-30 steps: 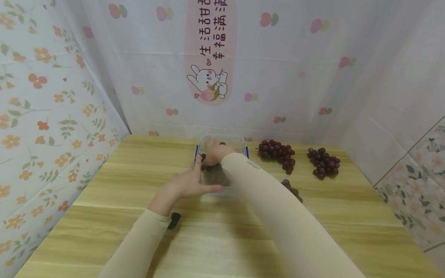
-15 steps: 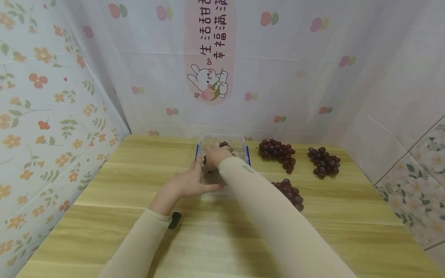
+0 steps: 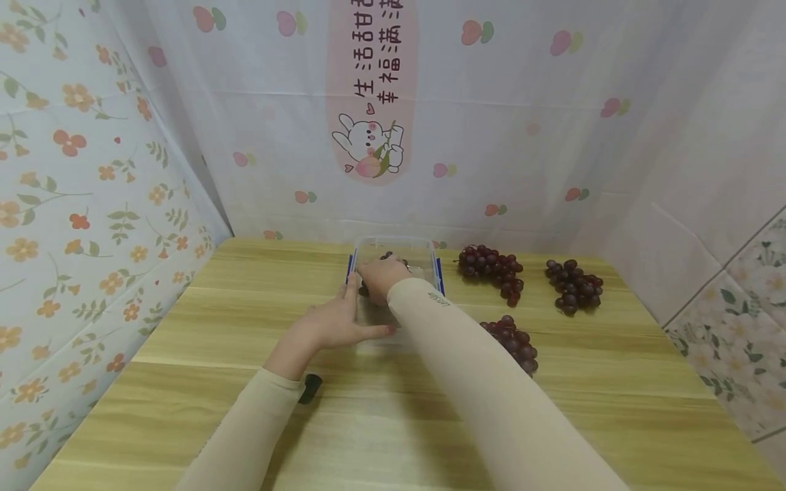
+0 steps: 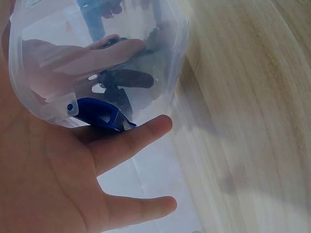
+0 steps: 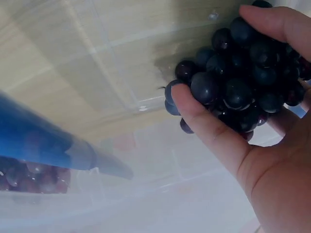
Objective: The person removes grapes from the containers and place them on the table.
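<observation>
A clear plastic box [image 3: 424, 256] with blue side clips stands at the back middle of the table. My left hand [image 3: 328, 324] rests against its front left corner, fingers straight and spread; in the left wrist view a blue clip [image 4: 99, 112] lies beside those fingers. Inside the box, my right hand [image 3: 382, 278] holds a bunch of dark grapes [image 5: 238, 92]. In the right wrist view, thumb and fingers reach around the bunch from opposite sides, low over the box floor. From the head view, the right hand hides much of the bunch.
To the right of the box lie three more bunches: reddish grapes [image 3: 488, 267] nearest the back, darker grapes [image 3: 574, 286] at far right, and a front bunch [image 3: 516, 344] partly behind the right sleeve. A small dark green object [image 3: 311, 387] lies by the left wrist.
The right hand has shifted slightly left and toward me within the box with the grapes. Its forearm has moved left, uncovering more of the front bunch. The left hand stays put.
</observation>
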Demonstrator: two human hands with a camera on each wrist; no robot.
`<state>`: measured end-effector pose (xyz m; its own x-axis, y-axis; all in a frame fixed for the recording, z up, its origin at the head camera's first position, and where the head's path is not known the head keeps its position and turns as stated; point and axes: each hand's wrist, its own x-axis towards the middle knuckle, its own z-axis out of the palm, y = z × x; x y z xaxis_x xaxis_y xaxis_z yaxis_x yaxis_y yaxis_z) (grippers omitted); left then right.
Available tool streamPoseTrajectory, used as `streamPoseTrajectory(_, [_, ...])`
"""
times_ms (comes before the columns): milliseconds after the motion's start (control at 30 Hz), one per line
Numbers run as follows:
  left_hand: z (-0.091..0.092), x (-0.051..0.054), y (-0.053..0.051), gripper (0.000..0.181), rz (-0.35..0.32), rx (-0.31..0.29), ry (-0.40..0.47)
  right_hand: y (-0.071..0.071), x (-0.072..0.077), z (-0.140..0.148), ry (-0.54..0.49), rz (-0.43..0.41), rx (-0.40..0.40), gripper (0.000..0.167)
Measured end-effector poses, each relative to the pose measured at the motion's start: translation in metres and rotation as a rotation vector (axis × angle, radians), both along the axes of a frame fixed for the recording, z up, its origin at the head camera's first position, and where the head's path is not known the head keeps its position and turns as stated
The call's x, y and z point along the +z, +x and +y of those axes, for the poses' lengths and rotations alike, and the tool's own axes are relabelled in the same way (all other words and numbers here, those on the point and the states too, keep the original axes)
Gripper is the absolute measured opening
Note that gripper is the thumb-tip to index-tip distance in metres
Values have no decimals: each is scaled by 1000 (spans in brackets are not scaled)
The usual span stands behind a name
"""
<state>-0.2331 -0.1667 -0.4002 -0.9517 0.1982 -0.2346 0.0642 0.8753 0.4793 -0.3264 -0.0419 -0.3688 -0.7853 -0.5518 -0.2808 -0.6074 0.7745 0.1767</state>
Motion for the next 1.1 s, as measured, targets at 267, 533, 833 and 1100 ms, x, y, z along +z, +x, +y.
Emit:
streamPoseTrajectory(267, [1,2,0,146,14,-9,-2,2,6,4,-62,-47,11,40])
streamPoseTrajectory(533, [0,4,1,149,14,-9,12,-3,13,6,-96,-147,6,45])
streamPoseTrajectory(833, [1,2,3,150,2,9,-21,8,45,6,-71,-160,26,34])
streamPoseTrajectory(1100, [-1,3,8,146,-4,11,-34,12,73,3,73,-176,58,31])
